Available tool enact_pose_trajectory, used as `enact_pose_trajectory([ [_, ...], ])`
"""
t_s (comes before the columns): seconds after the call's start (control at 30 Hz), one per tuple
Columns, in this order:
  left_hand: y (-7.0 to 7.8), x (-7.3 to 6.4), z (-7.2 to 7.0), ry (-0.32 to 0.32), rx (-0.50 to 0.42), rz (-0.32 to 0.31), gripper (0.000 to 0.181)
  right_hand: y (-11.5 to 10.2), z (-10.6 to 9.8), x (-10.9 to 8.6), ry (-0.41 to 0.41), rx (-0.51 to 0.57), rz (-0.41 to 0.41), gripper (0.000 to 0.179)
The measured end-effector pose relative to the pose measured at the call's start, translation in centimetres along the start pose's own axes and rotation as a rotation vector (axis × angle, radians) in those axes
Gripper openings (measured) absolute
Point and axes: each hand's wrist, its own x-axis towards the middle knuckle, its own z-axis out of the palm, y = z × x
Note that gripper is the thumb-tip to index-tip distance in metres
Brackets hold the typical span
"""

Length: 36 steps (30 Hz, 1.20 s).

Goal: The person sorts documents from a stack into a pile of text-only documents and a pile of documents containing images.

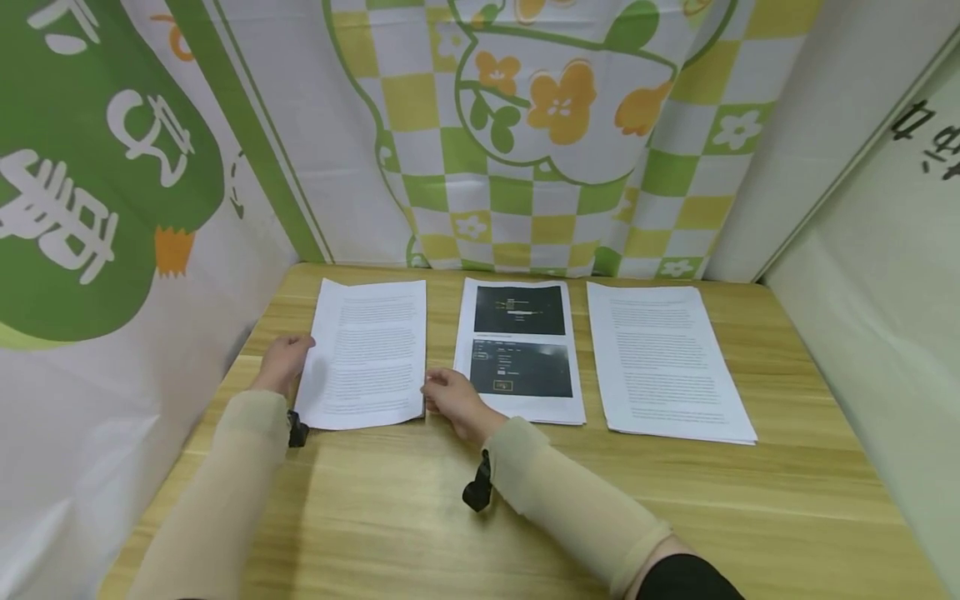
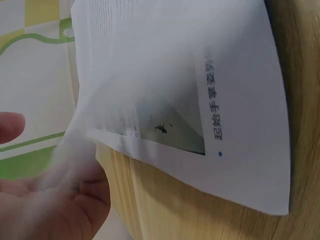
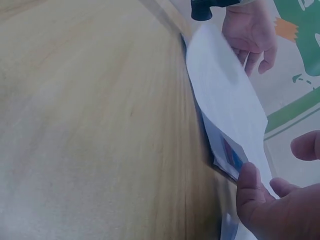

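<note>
On the left lies a stack of printed paper point(image 1: 367, 354), its top sheet covered in lines of text. My left hand point(image 1: 285, 360) is at the stack's left edge. In the left wrist view a blurred, raised sheet point(image 2: 150, 55) overlaps that hand point(image 2: 60, 200), whose thumb stands apart from the fingers. At the lower right edge is my right hand point(image 1: 456, 400). In the right wrist view the top sheet point(image 3: 225, 85) bows up off the page beneath, and my right hand point(image 3: 280, 200) has its fingertips right at the paper's edge, thumb apart.
A middle stack point(image 1: 465, 408) shows two dark printed pictures, and a right stack point(image 1: 667, 358) shows text. All lie on a wooden table point(image 1: 390, 508). A patterned cloth point(image 1: 555, 167) hangs behind, with light cloth at both sides. Black wrist cameras point(image 1: 477, 492) sit at my sleeves.
</note>
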Motion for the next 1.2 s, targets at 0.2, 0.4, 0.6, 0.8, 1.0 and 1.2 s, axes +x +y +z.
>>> enact_pose_trajectory([
  [0.2,-0.6,0.6,-0.1,-0.087,-0.032,0.001,0.06,0.6,0.0,-0.3,0.002,-0.021,0.006,0.05],
  [0.4,-0.8,0.5,-0.1,-0.145,-0.014,0.01,0.052,1.2,0.1,-0.3,0.006,-0.102,-0.018,0.043],
  [0.6,-0.9,0.2,-0.2,-0.229,-0.046,0.017,0.051,1.4,-0.1,0.1,0.125,-0.226,-0.1,0.044],
  [0.8,-1.4,0.0,-0.1,-0.336,-0.088,0.051,0.036,1.4,-0.7,0.6,0.193,-0.255,-0.128,0.043],
  [1.0,-1.8,0.2,0.0,-0.377,-0.17,0.038,0.049,0.9,-1.2,-0.3,0.134,-0.265,-0.128,0.044],
  [1.2,-2.2,0.8,-0.1,-0.315,-0.183,0.013,0.055,0.9,-2.4,-1.7,0.051,-0.379,-0.135,0.046],
])
